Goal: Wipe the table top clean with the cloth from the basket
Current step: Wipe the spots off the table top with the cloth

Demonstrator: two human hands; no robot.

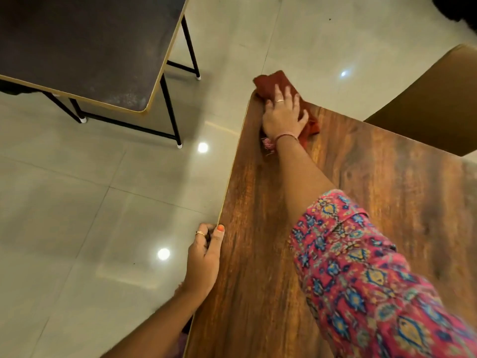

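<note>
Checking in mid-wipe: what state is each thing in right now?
cloth: bunched at the table's far corner, partly overhanging the edge.
right hand: pressing on the cloth.
left hand: gripping the table's left edge.
table top: bare wood.

You're looking at canteen- or classroom-like hall, not home — glossy pale floor tiles (108, 197) mirroring ceiling lights; wood-grain laminate table (361, 182) beside second dark-topped table (85, 47) on thin black metal legs; exact kind of place unclear.
</note>
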